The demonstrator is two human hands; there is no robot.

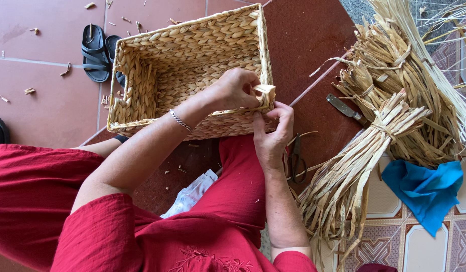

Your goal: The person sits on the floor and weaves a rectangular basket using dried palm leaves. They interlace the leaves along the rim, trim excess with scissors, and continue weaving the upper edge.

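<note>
A rectangular woven straw basket point(157, 75) rests on my lap and the floor, its opening facing up. My left hand point(235, 89) reaches over the near right corner of the rim and pinches a flat straw strand point(265, 93) there. My right hand point(272, 132) presses against the outside of the same corner, with fingers on the weave just below the strand. A thin bracelet sits on my left wrist.
Bundles of dried straw point(384, 126) lie at the right, with a blue cloth point(426, 189) beside them. Scissors point(296, 160) and a knife point(346, 109) lie on the red tile floor. Black sandals point(96, 53) sit at the upper left. A clear plastic bag point(192, 194) lies by my knee.
</note>
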